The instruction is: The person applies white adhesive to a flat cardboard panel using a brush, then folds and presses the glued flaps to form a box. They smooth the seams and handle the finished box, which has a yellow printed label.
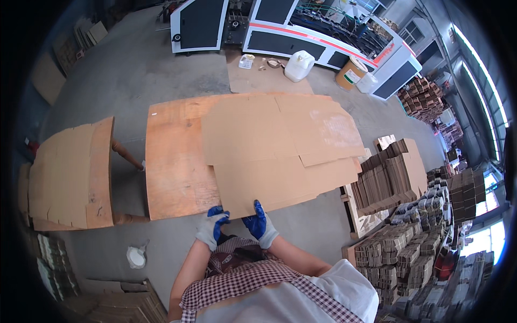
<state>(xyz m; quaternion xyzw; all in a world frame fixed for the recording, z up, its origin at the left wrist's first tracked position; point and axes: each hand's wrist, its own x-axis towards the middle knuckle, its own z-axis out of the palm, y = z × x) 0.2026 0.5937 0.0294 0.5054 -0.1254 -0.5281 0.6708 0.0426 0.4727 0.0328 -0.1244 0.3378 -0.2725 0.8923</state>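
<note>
Cardboard (258, 183) handling appears in hand: right hand (259, 223) pinches its six-o'clock edge; left hand (214, 223) curls fingers at seven o'clock, grip unclear. Next move likely requires level support.

This is a cardboard workshop, shown by a large machine (285, 44), bundled stacks (383, 248) and cardboard sheets (261, 180) on a table (175, 156).

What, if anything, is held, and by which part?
A cardboard sheet: the right hand grips its near edge, thumb on top; the left hand is at its near left corner, grip unclear.
</note>
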